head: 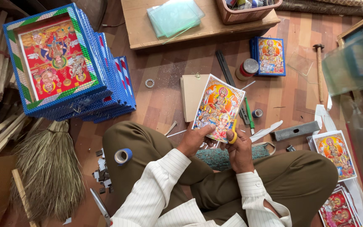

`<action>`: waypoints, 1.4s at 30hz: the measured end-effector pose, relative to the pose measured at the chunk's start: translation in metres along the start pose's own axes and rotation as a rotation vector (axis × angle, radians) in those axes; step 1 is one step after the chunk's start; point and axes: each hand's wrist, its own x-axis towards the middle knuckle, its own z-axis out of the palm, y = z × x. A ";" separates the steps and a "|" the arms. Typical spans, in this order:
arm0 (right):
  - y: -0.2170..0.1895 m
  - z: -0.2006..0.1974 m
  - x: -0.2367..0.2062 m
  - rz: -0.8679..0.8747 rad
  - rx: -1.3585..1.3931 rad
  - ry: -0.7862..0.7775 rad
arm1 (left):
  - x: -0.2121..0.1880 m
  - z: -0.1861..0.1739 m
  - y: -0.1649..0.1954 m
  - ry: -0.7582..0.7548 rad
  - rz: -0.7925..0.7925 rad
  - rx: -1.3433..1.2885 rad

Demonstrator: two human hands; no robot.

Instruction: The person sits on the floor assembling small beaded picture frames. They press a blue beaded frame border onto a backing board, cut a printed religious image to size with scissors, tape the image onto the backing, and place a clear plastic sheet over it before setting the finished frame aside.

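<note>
The left hand [194,141] pinches the lower edge of a colourful printed picture [217,107], holding it above the floor in front of the person's crossed legs. The right hand [241,149] has its fingers closed through yellow-handled scissors [233,132] at the picture's bottom right edge. A stack of blue frames [64,63] stands well apart on the left.

red-orange picture print [218,107], yellow-handled scissors [233,133], blue checkered frames [106,67], olive trousers [299,176], white pinstriped sleeves [156,193]
</note>
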 end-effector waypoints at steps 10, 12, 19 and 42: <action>0.002 0.001 -0.001 -0.023 0.006 0.044 | 0.003 -0.001 -0.001 0.000 0.003 -0.036; 0.002 0.001 -0.001 -0.025 0.007 0.045 | 0.002 -0.001 -0.001 0.000 0.001 -0.036; -0.001 0.005 -0.002 -0.034 -0.022 0.051 | 0.003 -0.001 -0.001 0.000 -0.015 -0.066; 0.000 0.005 -0.002 -0.042 -0.023 0.082 | 0.005 -0.006 -0.004 -0.008 -0.101 -0.053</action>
